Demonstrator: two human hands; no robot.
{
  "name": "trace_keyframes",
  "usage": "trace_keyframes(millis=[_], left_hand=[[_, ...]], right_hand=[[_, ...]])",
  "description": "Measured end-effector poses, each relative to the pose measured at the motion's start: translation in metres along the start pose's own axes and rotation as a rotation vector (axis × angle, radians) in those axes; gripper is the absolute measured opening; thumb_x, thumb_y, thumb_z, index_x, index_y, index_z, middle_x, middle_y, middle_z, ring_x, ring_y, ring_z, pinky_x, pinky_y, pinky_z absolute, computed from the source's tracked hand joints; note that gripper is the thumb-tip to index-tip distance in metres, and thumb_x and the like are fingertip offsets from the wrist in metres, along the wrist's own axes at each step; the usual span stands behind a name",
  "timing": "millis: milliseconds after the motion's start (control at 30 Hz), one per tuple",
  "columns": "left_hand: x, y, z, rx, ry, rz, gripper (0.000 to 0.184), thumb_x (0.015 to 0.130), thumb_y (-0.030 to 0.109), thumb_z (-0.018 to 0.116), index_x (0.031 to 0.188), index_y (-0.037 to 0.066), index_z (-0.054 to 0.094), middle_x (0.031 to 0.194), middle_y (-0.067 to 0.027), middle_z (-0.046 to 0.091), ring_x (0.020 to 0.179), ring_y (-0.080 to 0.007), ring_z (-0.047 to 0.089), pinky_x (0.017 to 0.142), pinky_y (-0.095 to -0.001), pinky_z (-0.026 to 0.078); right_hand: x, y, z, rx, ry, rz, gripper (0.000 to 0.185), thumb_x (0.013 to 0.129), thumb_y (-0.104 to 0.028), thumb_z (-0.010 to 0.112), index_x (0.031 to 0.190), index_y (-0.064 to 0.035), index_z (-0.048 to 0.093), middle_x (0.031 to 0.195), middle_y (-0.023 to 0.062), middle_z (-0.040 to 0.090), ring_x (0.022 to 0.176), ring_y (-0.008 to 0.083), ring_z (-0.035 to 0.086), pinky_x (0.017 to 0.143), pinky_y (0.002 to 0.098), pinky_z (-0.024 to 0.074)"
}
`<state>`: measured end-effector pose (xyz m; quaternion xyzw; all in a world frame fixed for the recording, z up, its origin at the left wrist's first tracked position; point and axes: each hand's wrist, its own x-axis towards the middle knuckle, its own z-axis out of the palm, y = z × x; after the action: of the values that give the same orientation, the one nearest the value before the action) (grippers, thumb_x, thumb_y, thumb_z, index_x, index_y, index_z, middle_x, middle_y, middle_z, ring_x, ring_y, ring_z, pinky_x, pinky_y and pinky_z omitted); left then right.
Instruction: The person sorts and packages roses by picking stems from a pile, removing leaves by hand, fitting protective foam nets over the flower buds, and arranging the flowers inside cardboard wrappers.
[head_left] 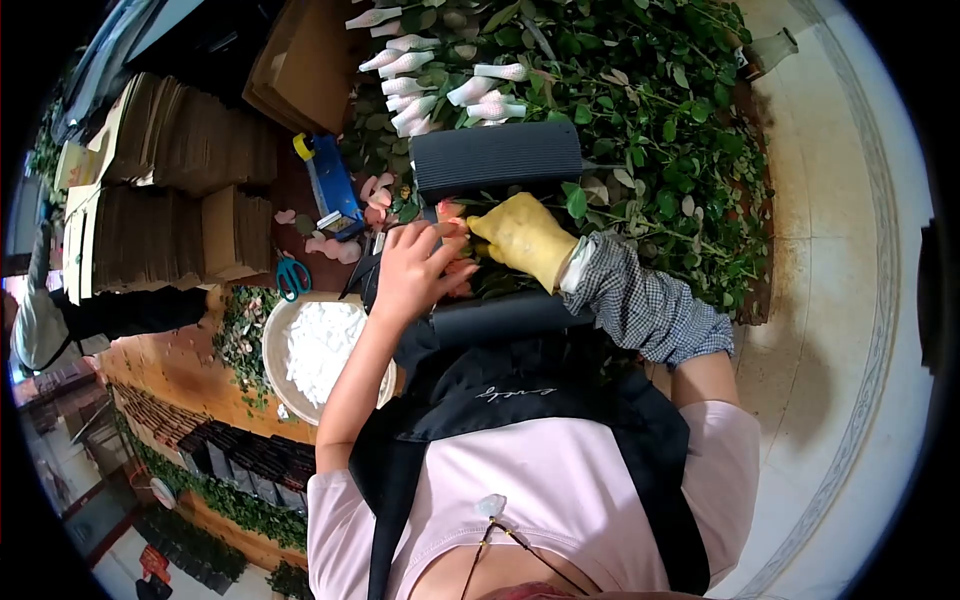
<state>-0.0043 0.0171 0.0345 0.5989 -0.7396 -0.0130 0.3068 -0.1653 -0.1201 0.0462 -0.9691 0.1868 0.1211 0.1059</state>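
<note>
Pink-orange roses (452, 211) lie in the gap between a ribbed black roll (495, 158) and a smooth black roll (510, 318) closer to my body. My bare left hand (415, 265) reaches in from the left, its bent fingers around the blooms and partly covering them. From the right, my right hand (525, 240), in a yellow glove, grips the roses just behind their heads; its fingertips are partly hidden. The two hands almost meet. Loose pink petals (375, 200) lie beyond my left hand.
Leafy rose stems (650, 150) cover the right side, with white-netted buds (405, 65) at the back. Left are a blue tape dispenser (333, 185), teal scissors (293, 277), cardboard stacks (150, 235) and a bowl (270, 345) of white pieces. Beyond them is a dark sleeve (140, 312).
</note>
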Motion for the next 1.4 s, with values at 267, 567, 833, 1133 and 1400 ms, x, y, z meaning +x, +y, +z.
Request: trace_keyframes(millis=[267, 567, 833, 1133, 1400], left_hand=[[-0.016, -0.001, 0.021, 0.049, -0.027, -0.087, 0.029, 0.070, 0.031, 0.083, 0.086, 0.011, 0.068, 0.112, -0.0029, 0.064, 0.097, -0.0256, 0.057, 0.082, -0.0387, 0.043], [-0.036, -0.030, 0.039, -0.958, 0.177, -0.891, 0.032, 0.108, 0.020, 0.047, 0.123, -0.006, 0.057, 0.118, -0.0149, 0.066, 0.105, -0.0202, 0.066, 0.097, -0.0327, 0.052], [-0.039, -0.034, 0.056, -0.880, 0.201, -0.815, 0.015, 0.102, 0.011, 0.056, 0.108, -0.003, 0.057, 0.097, -0.0086, 0.066, 0.086, -0.0126, 0.062, 0.079, -0.0263, 0.050], [-0.004, 0.003, 0.013, -0.361, 0.071, -0.551, 0.014, 0.100, 0.011, 0.060, 0.102, -0.003, 0.064, 0.085, -0.0059, 0.069, 0.074, -0.0136, 0.062, 0.068, -0.0278, 0.048], [0.000, -0.003, 0.022, -0.835, -0.359, -0.668, 0.024, 0.104, 0.013, 0.055, 0.112, -0.009, 0.061, 0.100, -0.0144, 0.073, 0.086, -0.0161, 0.069, 0.076, -0.0288, 0.056]], right_hand=[[-0.004, 0.000, 0.000, 0.054, 0.355, 0.163, 0.024, 0.092, -0.034, 0.061, 0.092, -0.0107, 0.066, 0.077, 0.0094, 0.072, 0.073, 0.0294, 0.071, 0.068, 0.0450, 0.0529], [0.003, 0.000, 0.024, 0.028, 0.324, 0.112, 0.030, 0.091, -0.036, 0.062, 0.109, -0.0120, 0.066, 0.076, 0.0101, 0.071, 0.075, 0.0283, 0.069, 0.073, 0.0438, 0.0524], [0.006, -0.003, 0.020, 0.037, 0.228, 0.125, 0.025, 0.094, -0.032, 0.057, 0.100, -0.0094, 0.064, 0.075, 0.0100, 0.071, 0.073, 0.0297, 0.070, 0.068, 0.0463, 0.0502], [-0.001, -0.003, 0.021, 0.137, 0.262, 0.179, 0.027, 0.094, -0.033, 0.058, 0.103, -0.0098, 0.066, 0.082, 0.0104, 0.073, 0.080, 0.0296, 0.071, 0.075, 0.0439, 0.0505], [-0.174, 0.001, -0.017, 1.384, 0.080, -0.513, 0.046, 0.094, -0.024, 0.065, 0.135, -0.0053, 0.058, 0.125, 0.0151, 0.065, 0.111, 0.0248, 0.065, 0.096, 0.0370, 0.0511]])
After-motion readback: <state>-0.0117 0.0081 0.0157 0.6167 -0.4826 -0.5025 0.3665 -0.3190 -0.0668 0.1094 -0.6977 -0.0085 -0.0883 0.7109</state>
